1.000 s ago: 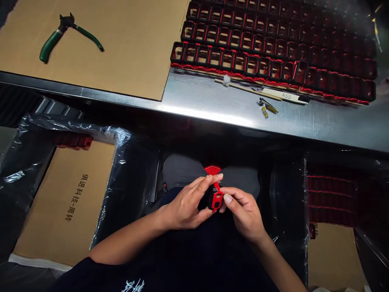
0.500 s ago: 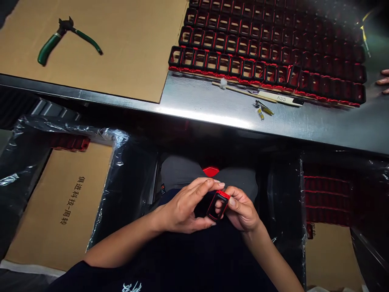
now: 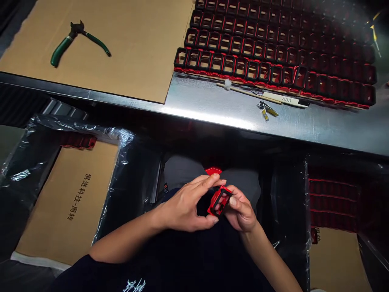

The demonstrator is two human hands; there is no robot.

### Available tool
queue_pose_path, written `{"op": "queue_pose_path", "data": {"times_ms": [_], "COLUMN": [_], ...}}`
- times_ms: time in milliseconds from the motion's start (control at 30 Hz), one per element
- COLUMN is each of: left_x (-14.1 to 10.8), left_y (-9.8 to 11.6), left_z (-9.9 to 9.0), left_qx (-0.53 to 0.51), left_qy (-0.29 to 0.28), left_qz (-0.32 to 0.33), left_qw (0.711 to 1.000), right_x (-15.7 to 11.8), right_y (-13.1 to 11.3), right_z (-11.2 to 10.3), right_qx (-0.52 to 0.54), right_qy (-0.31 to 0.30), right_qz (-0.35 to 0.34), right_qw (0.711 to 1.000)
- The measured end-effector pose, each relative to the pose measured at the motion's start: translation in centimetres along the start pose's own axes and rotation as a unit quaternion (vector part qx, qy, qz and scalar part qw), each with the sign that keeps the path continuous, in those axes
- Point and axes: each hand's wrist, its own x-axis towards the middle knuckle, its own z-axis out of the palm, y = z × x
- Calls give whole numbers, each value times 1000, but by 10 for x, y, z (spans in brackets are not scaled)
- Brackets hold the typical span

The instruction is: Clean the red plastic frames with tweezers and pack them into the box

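Note:
A small red and black rectangular frame (image 3: 219,201) is tilted between my hands, above my lap. My right hand (image 3: 242,211) grips its right side between thumb and fingers, with some fingertips showing through its opening. Around its left side curves my left hand (image 3: 191,202), fingers apart, the index fingertip near the frame's top and the thumb near its bottom end. Whether those fingertips touch the frame is hard to tell.
Rows of similar frames (image 3: 240,67) cover the metal table (image 3: 194,101). Green-handled pliers (image 3: 62,50) lie on cardboard (image 3: 130,52). A stick, an A55 label (image 3: 286,98) and small clippers (image 3: 269,109) lie near the edge. Plastic-lined boxes with cardboard (image 3: 67,194) stand at both sides.
The frame has turned in my right hand, showing more of its red side. The whole view has shifted slightly, and the other person's fingers at the right edge have nearly gone from view.

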Motion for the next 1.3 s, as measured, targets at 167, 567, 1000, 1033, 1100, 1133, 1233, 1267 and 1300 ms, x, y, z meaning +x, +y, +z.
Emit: {"op": "queue_pose_path", "data": {"times_ms": [167, 567, 1000, 1033, 1100, 1133, 1233, 1267, 1300], "left_x": [-12, -14, -15, -16, -17, -17, -16, -15, -13], "left_y": [-12, -15, -10, -10, -10, -10, -11, -12, -13], "left_z": [13, 20, 27, 25, 20, 17, 13, 13, 14], "left_qx": [-266, -370, -351, -322, -271, -249, -199, -186, -177], "left_qy": [-8, 123, 104, 108, 104, 98, 81, 76, 69], "left_qz": [-181, -131, -135, -131, -118, -110, -83, -73, -63], "left_qw": [947, 911, 920, 931, 950, 957, 973, 977, 980], "right_x": [-7, 2, 112, 100, 67, 48, -3, -16, -25], "right_y": [-23, -48, -166, -158, -136, -125, -90, -79, -70], "right_z": [8, 6, -37, -33, -24, -20, -12, -9, -6], "right_qx": [-434, -552, -667, -658, -647, -647, -632, -623, -611], "right_qy": [36, -19, 315, 299, 243, 176, 56, 34, 21], "right_qz": [-319, -377, -343, -352, -364, -370, -351, -346, -344], "right_qw": [842, 744, 582, 595, 624, 643, 688, 701, 712]}}
